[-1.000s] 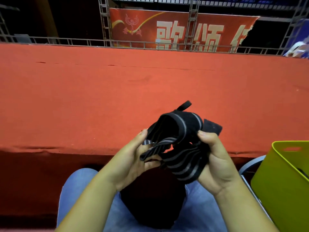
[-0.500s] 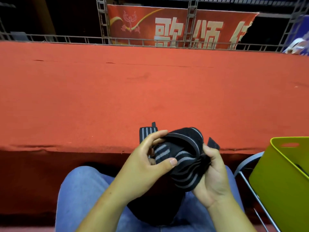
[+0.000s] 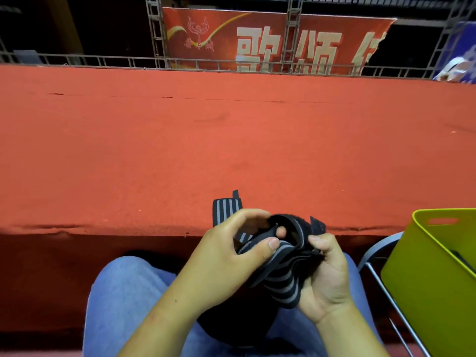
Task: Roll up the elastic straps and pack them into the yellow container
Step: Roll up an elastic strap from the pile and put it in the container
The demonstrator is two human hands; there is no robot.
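Note:
A black elastic strap (image 3: 280,274) with grey stripes is bunched in loose coils between both hands above my lap. My left hand (image 3: 226,256) pinches a fold of it between thumb and fingers. My right hand (image 3: 327,274) grips the coils from the right, fingers curled round them. One striped end (image 3: 225,210) sticks up behind my left hand. The yellow container (image 3: 432,279) stands at the lower right, apart from both hands, with something dark inside at its right edge.
A red carpeted platform (image 3: 231,150) stretches across in front of me, its front edge just beyond my hands. A metal folding chair frame (image 3: 381,287) holds the container. A dark bundle (image 3: 231,328) lies on my lap. Metal truss and a red banner (image 3: 270,39) stand behind.
My left hand moved over the top of the strap and took a fold between thumb and fingers. Both hands sank lower toward my lap, and the coils are tighter.

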